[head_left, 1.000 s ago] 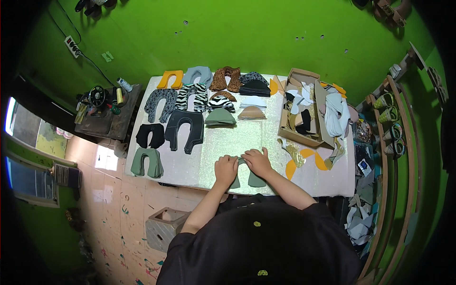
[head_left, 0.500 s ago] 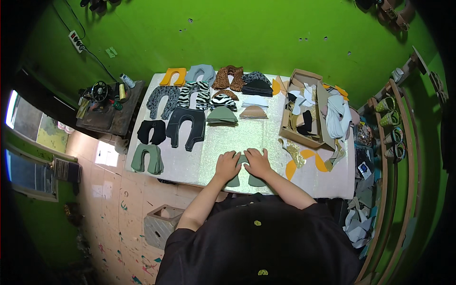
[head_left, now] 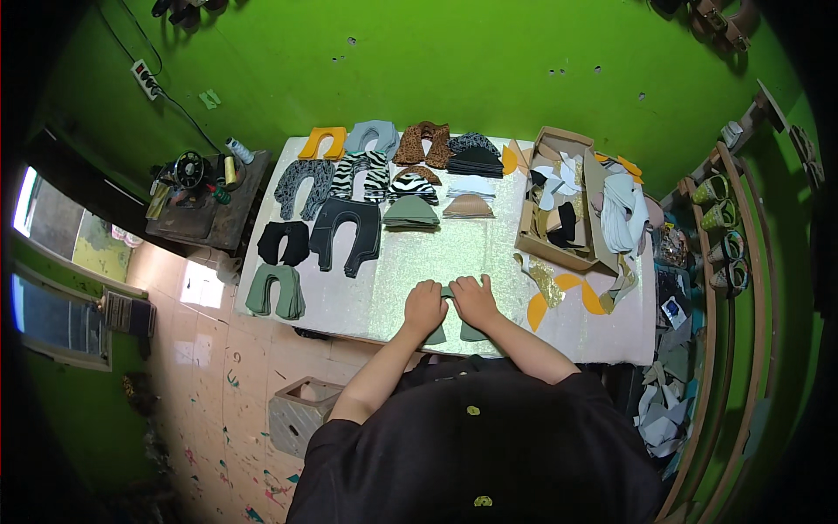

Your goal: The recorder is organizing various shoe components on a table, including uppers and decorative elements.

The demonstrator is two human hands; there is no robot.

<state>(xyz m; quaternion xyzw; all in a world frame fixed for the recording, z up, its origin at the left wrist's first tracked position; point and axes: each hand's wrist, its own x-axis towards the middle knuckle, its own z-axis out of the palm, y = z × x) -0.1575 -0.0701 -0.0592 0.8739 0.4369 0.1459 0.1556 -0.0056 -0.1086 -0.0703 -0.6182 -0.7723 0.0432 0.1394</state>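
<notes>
Hands (head_left: 449, 306) unmoved on green piece (head_left: 447, 330)

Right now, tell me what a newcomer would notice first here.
The bright green walls surround everything. On the pale table, rows of curved fabric cut pieces in yellow, zebra, leopard, grey and black fill the far left. At the near edge, the left hand and right hand press a grey-green piece.

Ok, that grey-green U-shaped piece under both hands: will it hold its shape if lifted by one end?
Probably not. The grey-green piece lies thin and flat beneath the left hand and right hand, so it likely droops. It looks light. The sparkly table cover may let it slide when pushed.
</notes>
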